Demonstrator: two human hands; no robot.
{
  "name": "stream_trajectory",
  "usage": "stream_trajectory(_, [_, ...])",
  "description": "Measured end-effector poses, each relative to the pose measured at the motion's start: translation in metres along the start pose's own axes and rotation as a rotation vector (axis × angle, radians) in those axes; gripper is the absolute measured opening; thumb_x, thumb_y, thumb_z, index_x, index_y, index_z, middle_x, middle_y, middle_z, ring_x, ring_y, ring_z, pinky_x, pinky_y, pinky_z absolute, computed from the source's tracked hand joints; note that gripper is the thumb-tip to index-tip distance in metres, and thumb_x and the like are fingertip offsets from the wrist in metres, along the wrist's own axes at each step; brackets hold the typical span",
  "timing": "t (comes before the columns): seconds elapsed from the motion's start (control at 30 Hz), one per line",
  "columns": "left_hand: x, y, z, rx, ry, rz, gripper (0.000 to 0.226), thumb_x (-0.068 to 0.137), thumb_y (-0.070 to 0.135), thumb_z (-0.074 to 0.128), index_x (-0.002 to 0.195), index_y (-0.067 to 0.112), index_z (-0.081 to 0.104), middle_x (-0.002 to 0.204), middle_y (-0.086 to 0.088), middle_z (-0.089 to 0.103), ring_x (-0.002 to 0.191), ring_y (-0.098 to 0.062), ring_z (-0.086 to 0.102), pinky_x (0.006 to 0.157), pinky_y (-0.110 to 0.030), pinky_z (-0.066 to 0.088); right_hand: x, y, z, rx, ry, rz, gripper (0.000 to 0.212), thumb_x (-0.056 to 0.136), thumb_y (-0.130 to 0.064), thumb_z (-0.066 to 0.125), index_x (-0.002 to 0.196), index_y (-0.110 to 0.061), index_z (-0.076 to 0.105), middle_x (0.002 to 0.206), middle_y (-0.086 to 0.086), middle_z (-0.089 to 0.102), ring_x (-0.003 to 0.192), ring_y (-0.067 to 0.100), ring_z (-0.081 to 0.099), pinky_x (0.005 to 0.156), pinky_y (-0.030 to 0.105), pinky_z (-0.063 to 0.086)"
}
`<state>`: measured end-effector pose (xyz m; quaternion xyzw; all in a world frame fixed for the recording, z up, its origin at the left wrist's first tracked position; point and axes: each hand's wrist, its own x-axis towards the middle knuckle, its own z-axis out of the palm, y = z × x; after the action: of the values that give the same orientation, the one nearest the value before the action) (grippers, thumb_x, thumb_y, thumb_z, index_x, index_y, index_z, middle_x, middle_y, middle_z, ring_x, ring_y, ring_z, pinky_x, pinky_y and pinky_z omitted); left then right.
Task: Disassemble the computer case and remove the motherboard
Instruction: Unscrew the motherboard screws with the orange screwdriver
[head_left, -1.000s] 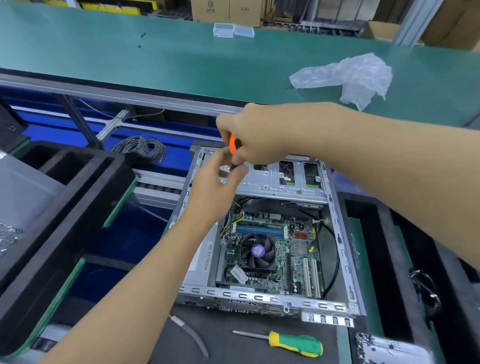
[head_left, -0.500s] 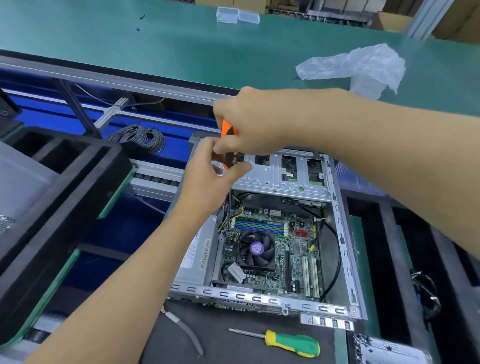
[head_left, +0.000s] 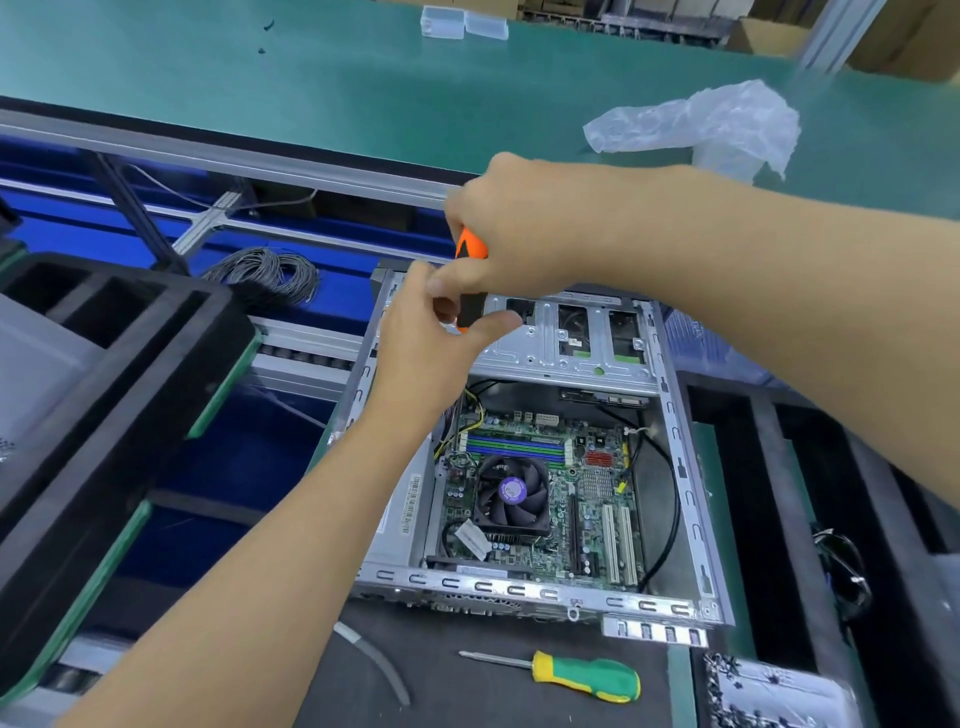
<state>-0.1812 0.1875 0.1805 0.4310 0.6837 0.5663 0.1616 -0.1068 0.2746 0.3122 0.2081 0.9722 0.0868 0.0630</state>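
No text, brand or number can be read. A white barcode label sits on the metal box inside the computer case, below the left hand, but its print is too small to make out. The purple round sticker on the fan hub, also below the hands, is blurred.

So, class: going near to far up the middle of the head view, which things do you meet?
Green-and-yellow screwdriver → CPU fan → drive bay bracket → orange-handled screwdriver → clear plastic boxes.
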Motion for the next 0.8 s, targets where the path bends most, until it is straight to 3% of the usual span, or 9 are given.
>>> stream_trajectory(0.13, [-0.012, -0.005, -0.003, -0.036, -0.054, 0.064, 0.021, 0.094, 0.030, 0.058, 0.115, 0.027, 0.059, 0.098, 0.016, 0.060, 0.090, -0.002, 0.054, 0.075, -0.014, 0.041, 0.001, 0.002, 0.003, 0.114, -0.078, -0.067, 0.027, 0.091, -0.052, 0.054, 0.099, -0.030, 0.042, 0.079, -0.008, 0.043, 0.083, 0.029, 0.060, 0.064, 0.038, 0.048])
stream_trajectory(0.23, [-0.014, -0.009, -0.007, -0.026, -0.032, 0.087, 0.022, 0.099, 0.018, 0.050, 0.116, 0.022, 0.063, 0.094, 0.022, 0.063, 0.088, 0.008, 0.056, 0.073, -0.006, 0.039, 0.002, 0.003, -0.002, 0.139, -0.121, -0.094, 0.023, 0.090, -0.044, 0.061, 0.102, -0.032, 0.045, 0.081, -0.012, 0.048, 0.086, 0.023, 0.057, 0.065, 0.036, 0.045])
stream_trajectory(0.3, [-0.012, -0.010, -0.008, -0.019, -0.001, 0.062, 0.014, 0.095, 0.022, 0.058, 0.107, 0.027, 0.062, 0.092, 0.021, 0.063, 0.086, 0.004, 0.055, 0.072, -0.011, 0.039, 0.003, 0.003, -0.005, 0.123, -0.113, -0.094, 0.031, 0.087, -0.048, 0.062, 0.108, -0.031, 0.047, 0.081, -0.014, 0.047, 0.086, 0.022, 0.055, 0.060, 0.033, 0.040])
stream_trajectory(0.37, [-0.010, -0.010, -0.006, -0.031, 0.005, 0.039, 0.018, 0.090, 0.026, 0.066, 0.101, 0.037, 0.058, 0.091, 0.017, 0.059, 0.087, -0.005, 0.054, 0.073, -0.019, 0.042, 0.003, 0.002, -0.005, 0.097, -0.082, -0.037, 0.052, 0.083, -0.068, 0.054, 0.114, -0.027, 0.048, 0.080, -0.011, 0.043, 0.081, 0.024, 0.055, 0.057, 0.033, 0.038])
stream_trajectory(0.47, [-0.008, -0.005, -0.004, -0.047, 0.027, 0.015, 0.032, 0.085, 0.029, 0.072, 0.094, 0.046, 0.047, 0.084, 0.017, 0.051, 0.081, -0.003, 0.050, 0.070, -0.013, 0.039, 0.004, -0.002, -0.003, -0.005, -0.025, 0.085, 0.070, 0.084, -0.078, 0.037, 0.112, -0.016, 0.055, 0.075, -0.001, 0.033, 0.065, 0.024, 0.047, 0.051, 0.031, 0.031])
stream_trajectory(0.53, [-0.008, -0.003, -0.004, -0.062, 0.013, 0.002, 0.030, 0.084, 0.030, 0.073, 0.101, 0.041, 0.051, 0.085, 0.017, 0.050, 0.081, -0.002, 0.049, 0.071, -0.013, 0.039, 0.004, -0.004, -0.002, -0.031, -0.028, 0.083, 0.065, 0.089, -0.072, 0.039, 0.111, -0.014, 0.058, 0.075, 0.002, 0.033, 0.063, 0.024, 0.046, 0.049, 0.031, 0.029])
stream_trajectory(0.67, [-0.011, -0.005, -0.007, -0.071, -0.096, 0.000, 0.022, 0.098, 0.028, 0.055, 0.119, 0.027, 0.062, 0.100, 0.008, 0.062, 0.082, -0.007, 0.054, 0.069, -0.024, 0.042, 0.002, 0.000, -0.005, 0.063, -0.104, -0.022, 0.028, 0.092, -0.054, 0.052, 0.099, -0.027, 0.048, 0.078, -0.005, 0.043, 0.085, 0.031, 0.059, 0.063, 0.037, 0.045])
stream_trajectory(0.73, [-0.013, -0.006, -0.008, -0.080, -0.092, 0.010, 0.021, 0.100, 0.022, 0.052, 0.115, 0.022, 0.065, 0.099, 0.009, 0.066, 0.087, -0.007, 0.059, 0.073, -0.024, 0.044, 0.000, 0.001, -0.008, 0.100, -0.139, -0.042, 0.023, 0.090, -0.050, 0.058, 0.099, -0.033, 0.047, 0.082, -0.009, 0.047, 0.087, 0.027, 0.059, 0.069, 0.039, 0.048])
stream_trajectory(0.8, [-0.013, -0.006, -0.009, -0.072, -0.031, -0.004, 0.010, 0.095, 0.025, 0.060, 0.104, 0.024, 0.065, 0.094, 0.015, 0.066, 0.087, -0.004, 0.059, 0.074, -0.025, 0.044, 0.000, 0.001, -0.009, 0.112, -0.142, -0.031, 0.029, 0.086, -0.049, 0.063, 0.103, -0.034, 0.045, 0.085, -0.010, 0.048, 0.084, 0.024, 0.057, 0.065, 0.037, 0.046])
